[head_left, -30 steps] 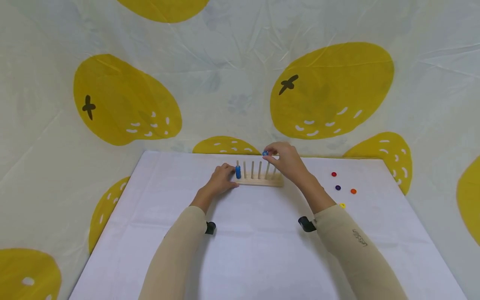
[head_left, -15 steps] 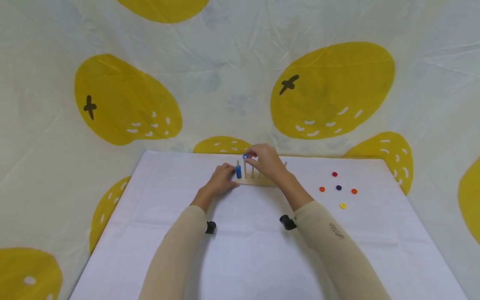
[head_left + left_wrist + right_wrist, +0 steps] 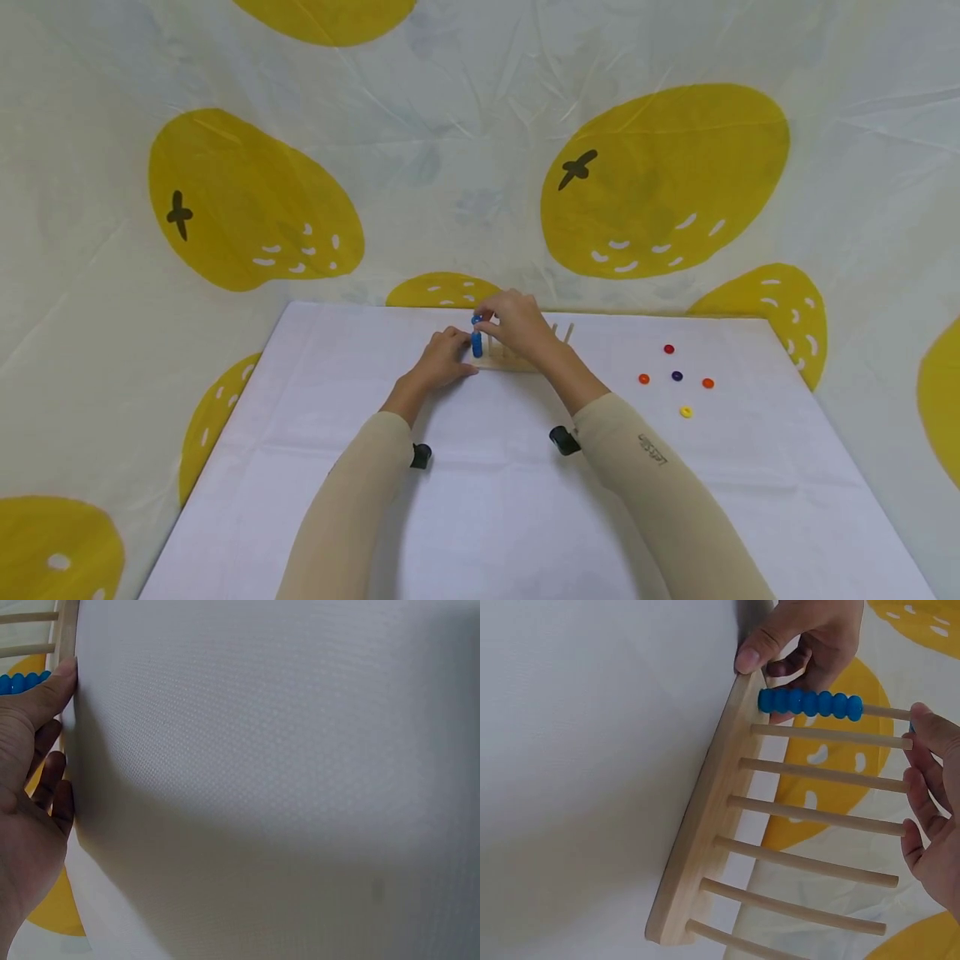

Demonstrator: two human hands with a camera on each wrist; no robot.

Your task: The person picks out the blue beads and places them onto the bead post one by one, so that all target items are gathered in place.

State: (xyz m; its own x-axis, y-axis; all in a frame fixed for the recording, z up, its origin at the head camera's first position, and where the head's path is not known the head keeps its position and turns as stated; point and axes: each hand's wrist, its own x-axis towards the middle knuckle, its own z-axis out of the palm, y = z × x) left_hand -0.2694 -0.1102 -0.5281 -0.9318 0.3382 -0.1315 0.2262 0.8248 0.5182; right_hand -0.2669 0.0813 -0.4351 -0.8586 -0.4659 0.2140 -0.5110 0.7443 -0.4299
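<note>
A wooden peg stand (image 3: 705,817) with a row of upright pegs sits at the far side of the table. My left hand (image 3: 442,358) grips its left end, thumb on the front edge and fingers behind. On the leftmost peg is a stack of several blue beads (image 3: 810,703), leaving the peg's upper part bare. The right hand (image 3: 519,323) pinches one more blue bead (image 3: 476,319) at the top of that same peg. In the right wrist view, the fingertips mostly hide this bead. The other pegs carry no beads.
On the white-covered table (image 3: 495,500), to the right, lie loose beads: a red one (image 3: 669,349), a purple one (image 3: 677,376), two orange ones (image 3: 644,379) and a yellow one (image 3: 686,412). A cloth with yellow fruit shapes (image 3: 663,179) hangs behind the table's back edge.
My right hand has carried the blue bead leftward, across the row of pegs, to the top of the leftmost peg. The left hand has stayed at the stand's end.
</note>
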